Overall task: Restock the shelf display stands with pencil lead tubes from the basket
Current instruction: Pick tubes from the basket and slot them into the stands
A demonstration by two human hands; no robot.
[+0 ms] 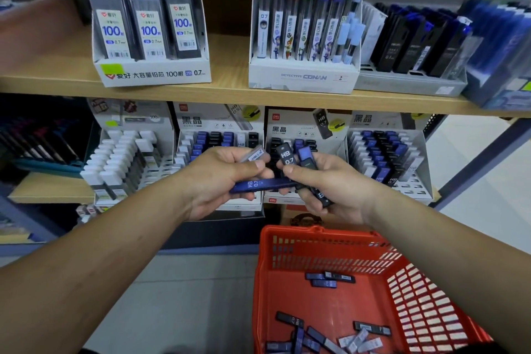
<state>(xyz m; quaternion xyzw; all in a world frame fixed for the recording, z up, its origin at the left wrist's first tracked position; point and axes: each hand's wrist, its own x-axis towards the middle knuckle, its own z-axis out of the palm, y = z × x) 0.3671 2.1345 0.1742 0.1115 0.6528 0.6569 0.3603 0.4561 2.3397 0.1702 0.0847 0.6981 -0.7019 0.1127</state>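
Apparently sorting stock by type, left hand (219, 181) pinches a blue HB 0.7 tube (258, 184); right hand (340, 185) grips a bunch of tubes (288, 156) before the display stands (304, 125).

Only one view is given, from a wide-angle camera worn on the person's head. It faces forward to the light wooden shelf board (230, 93) and tilts down, so the red plastic basket (283, 310) lies at the lower right. It is close: both forearms enter from the bottom corners, and the left hand (218, 178) and right hand (336, 187), gripping small blue and black plastic pencil lead tubes (260, 184), meet at the middle. Straight lines bend near the edges.
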